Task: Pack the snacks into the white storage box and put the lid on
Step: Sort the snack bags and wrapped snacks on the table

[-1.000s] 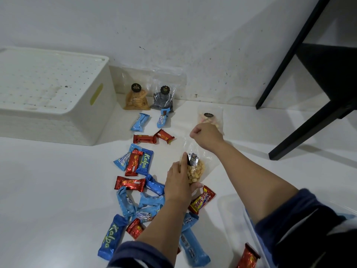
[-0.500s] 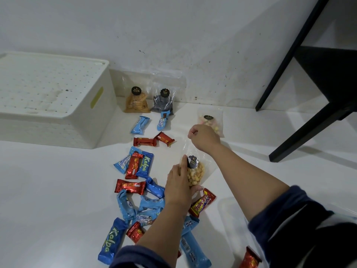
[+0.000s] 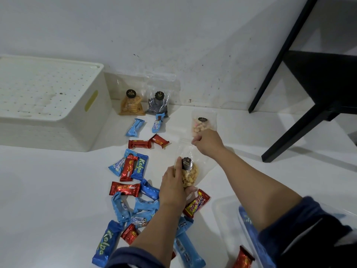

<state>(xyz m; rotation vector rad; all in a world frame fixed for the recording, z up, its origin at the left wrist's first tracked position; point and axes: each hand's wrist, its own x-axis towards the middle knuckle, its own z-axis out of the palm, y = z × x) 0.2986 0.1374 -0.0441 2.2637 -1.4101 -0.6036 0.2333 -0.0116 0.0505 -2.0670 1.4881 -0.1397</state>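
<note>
Nearest the viewer, on the white floor, a loose scatter of blue and red snack bars (image 3: 135, 192) runs away toward the wall. Among them the left hand (image 3: 173, 188) grips the filled bottom of a clear peanut bag (image 3: 188, 174), while the right hand (image 3: 207, 142) pinches the bag's empty top, just ahead. Compared with a second ago, both hands sit in almost the same places; the bag looks slightly more stretched between them, so it seems about to be lifted, not yet packed. Beyond lie another clear bag (image 3: 201, 125) and two more bags (image 3: 144, 103) leaning on the wall. At the far left edge stands the white storage box (image 3: 63, 130), lid on, well apart, with bare floor before it. Black furniture legs (image 3: 297, 130) crowd the right.
</note>
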